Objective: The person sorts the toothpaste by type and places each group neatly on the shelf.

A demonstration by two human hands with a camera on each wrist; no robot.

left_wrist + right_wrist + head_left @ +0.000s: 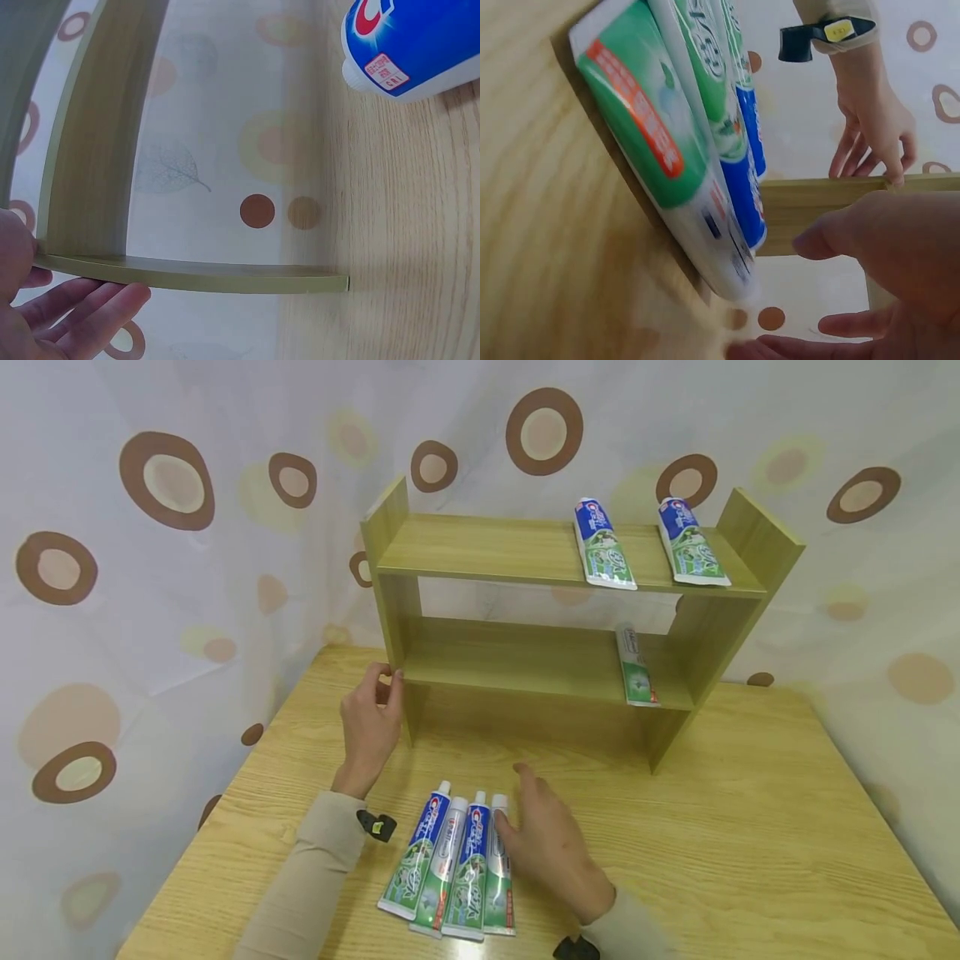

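My left hand (370,722) holds the left side panel of a two-tier wooden shelf (487,653), thumb by the front edge and fingers along the outer face. Four toothpaste tubes lie side by side on the table below, caps toward the shelf. Two are blue and green, including the leftmost toothpaste tube (417,852); the other two are silver and green. Beside the rightmost silver-green tube (498,893), my right hand (553,847) hovers with fingers spread and nothing between them. In the right wrist view, a gap separates the thumb from that tube (656,127).
Two blue-green toothpaste tubes (604,543) (691,543) lie on the upper tier toward the right. One silver-green tube (636,667) lies at the right of the lower tier. The shelf stands on a wooden table (780,827), before a patterned cloth backdrop (247,410).
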